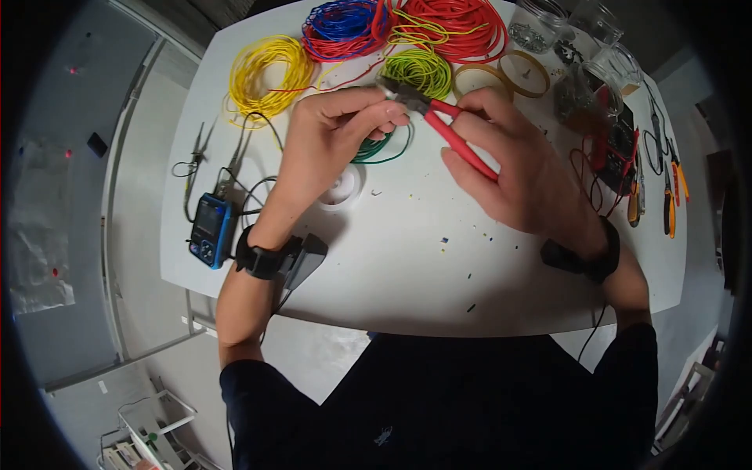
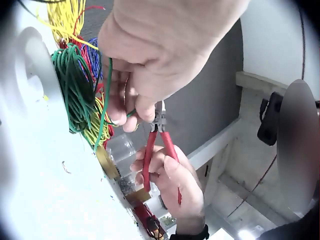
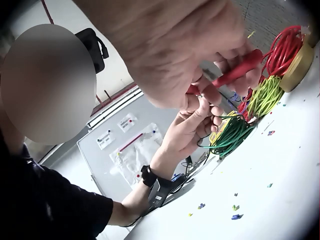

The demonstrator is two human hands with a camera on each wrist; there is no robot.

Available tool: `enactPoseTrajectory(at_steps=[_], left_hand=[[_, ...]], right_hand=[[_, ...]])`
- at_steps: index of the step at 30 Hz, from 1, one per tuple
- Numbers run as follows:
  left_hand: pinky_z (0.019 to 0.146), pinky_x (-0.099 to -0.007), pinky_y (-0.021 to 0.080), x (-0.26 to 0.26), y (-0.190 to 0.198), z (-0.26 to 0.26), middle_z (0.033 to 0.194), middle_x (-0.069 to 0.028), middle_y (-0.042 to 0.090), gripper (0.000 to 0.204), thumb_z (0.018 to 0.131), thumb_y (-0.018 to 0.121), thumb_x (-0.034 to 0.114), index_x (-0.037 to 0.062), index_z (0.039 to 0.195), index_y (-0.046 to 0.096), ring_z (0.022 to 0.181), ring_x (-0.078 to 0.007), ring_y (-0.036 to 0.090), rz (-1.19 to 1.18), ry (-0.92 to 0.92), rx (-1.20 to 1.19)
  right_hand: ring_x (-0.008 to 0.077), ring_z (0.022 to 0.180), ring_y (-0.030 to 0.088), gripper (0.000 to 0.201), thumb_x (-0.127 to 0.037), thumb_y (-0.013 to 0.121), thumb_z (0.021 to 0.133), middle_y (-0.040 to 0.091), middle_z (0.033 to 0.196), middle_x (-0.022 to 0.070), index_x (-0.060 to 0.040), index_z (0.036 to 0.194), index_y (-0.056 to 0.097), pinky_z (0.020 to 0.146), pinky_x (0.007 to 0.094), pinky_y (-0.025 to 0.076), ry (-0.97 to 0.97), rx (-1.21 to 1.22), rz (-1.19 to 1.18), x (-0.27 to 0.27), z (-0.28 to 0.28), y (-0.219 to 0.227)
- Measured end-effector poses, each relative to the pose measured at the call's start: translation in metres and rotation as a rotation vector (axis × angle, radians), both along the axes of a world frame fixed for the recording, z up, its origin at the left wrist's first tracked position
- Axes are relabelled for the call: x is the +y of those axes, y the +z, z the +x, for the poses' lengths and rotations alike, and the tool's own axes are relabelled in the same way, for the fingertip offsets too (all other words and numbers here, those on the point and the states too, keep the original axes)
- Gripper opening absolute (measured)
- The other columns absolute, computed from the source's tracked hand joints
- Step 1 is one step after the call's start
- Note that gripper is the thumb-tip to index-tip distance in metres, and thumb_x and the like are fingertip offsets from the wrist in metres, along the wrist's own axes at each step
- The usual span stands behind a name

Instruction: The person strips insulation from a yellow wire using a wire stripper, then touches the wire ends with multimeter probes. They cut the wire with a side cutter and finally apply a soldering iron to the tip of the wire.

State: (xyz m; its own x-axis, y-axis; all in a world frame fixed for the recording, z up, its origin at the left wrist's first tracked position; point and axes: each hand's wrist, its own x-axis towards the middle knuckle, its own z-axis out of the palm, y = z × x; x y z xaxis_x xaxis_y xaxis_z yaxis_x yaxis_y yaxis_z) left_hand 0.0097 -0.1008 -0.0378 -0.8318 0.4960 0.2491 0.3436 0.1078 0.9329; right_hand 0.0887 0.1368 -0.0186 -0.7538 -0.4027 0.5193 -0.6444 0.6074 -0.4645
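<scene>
Over the table, my left hand (image 1: 333,145) pinches a green wire between thumb and fingertips. In the left wrist view that green wire (image 2: 107,82) runs up from a green coil (image 2: 75,92) lying on the table. My right hand (image 1: 521,160) grips red-handled wire cutters (image 1: 464,150), fingers curled round the handles. The handles are spread apart, and the metal head lies right at the left thumb and fingertips. Fingers partly hide the wire's end there. Below the left hand is a white spool (image 1: 351,196).
Coils of yellow (image 1: 266,74), blue (image 1: 345,19) and red wire (image 1: 478,31) line the far side. Tape rolls (image 1: 523,74) and glass jars (image 1: 540,27) stand far right, a multimeter (image 1: 623,137) and hand tools at right. A small blue oscilloscope (image 1: 210,227) sits left. Wire scraps (image 1: 445,240) dot the table.
</scene>
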Motion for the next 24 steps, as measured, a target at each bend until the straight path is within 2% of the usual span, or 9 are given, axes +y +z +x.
enactPoseTrajectory(at_steps=[2,9,11,24], left_hand=[[0.073,-0.0217,0.053,-0.002,0.000,0.003,0.087,-0.0032,0.074,0.015,0.100,0.067,0.008,-0.0034,0.101,0.077,0.076,-0.0067,0.060,0.040,-0.002,-0.010],[0.075,-0.0221,0.053,-0.004,-0.006,0.004,0.092,-0.0050,0.075,0.014,0.100,0.067,0.006,-0.0031,0.102,0.077,0.079,-0.0075,0.062,-0.014,0.011,-0.024],[0.074,-0.0226,0.053,-0.002,-0.008,0.005,0.089,-0.0047,0.074,0.014,0.100,0.066,0.006,-0.0034,0.101,0.077,0.079,-0.0080,0.062,0.016,0.033,-0.029],[0.070,-0.0231,0.051,-0.002,-0.011,0.008,0.082,-0.0046,0.071,0.011,0.097,0.068,0.003,-0.0055,0.096,0.074,0.076,-0.0081,0.061,-0.016,0.069,0.007]], right_hand=[[0.0308,0.089,0.063,0.025,-0.003,0.074,0.085,0.056,0.111,0.0142,0.0006,0.106,0.062,0.077,0.0392,0.052,0.014,0.036,0.053,0.000,-0.003,0.001],[0.0311,0.089,0.065,0.023,-0.003,0.075,0.082,0.057,0.110,0.0142,-0.0003,0.102,0.063,0.076,0.0397,0.054,-0.019,0.077,0.061,-0.001,-0.006,-0.007],[0.0293,0.084,0.066,0.028,-0.008,0.080,0.080,0.058,0.105,0.0127,-0.0048,0.104,0.066,0.070,0.0389,0.057,-0.026,0.089,0.071,0.001,-0.008,-0.009],[0.0290,0.088,0.065,0.028,-0.007,0.080,0.078,0.056,0.108,0.0137,-0.0052,0.102,0.065,0.073,0.0394,0.056,-0.044,0.115,0.087,0.000,-0.004,-0.012]])
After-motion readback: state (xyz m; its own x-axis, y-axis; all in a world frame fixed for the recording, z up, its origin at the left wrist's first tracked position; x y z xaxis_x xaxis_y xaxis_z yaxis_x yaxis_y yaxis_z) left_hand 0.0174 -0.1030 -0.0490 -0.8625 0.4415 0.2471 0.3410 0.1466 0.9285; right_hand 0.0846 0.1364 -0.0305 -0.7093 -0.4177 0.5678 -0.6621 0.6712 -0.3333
